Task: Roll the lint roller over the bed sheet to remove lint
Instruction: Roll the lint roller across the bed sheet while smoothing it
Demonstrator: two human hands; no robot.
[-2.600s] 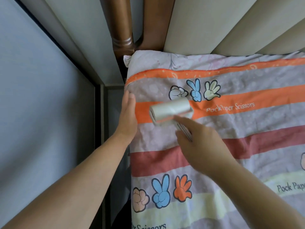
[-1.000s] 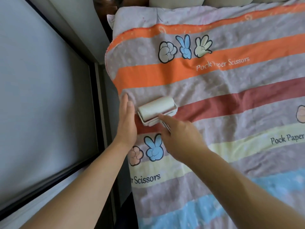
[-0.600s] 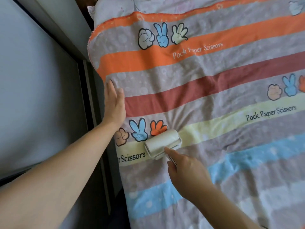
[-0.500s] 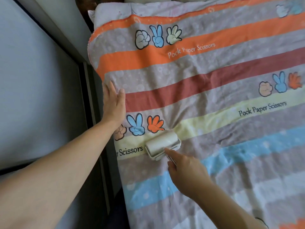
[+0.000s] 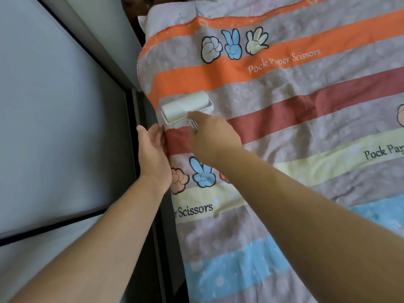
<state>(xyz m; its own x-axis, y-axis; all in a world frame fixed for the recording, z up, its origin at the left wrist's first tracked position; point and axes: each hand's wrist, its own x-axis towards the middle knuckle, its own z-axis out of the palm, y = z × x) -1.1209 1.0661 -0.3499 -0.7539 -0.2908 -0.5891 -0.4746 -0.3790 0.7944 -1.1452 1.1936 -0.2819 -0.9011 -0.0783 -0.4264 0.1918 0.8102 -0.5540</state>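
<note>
Because loose fabric would bunch ahead of a sticky drum, the left hand [image 5: 153, 152] lies flat on the left edge of the bed sheet [image 5: 284, 132], fingers extended and together, holding nothing, apparently pinning the cloth taut. Just above it, the lint roller [image 5: 185, 107] sits on the sheet where the orange stripe meets the grey band, close to that edge. Behind it, the right hand [image 5: 209, 136] wraps its fingers around the handle, index finger stretched forward toward the frame, probably to press the drum down and steer it.
</note>
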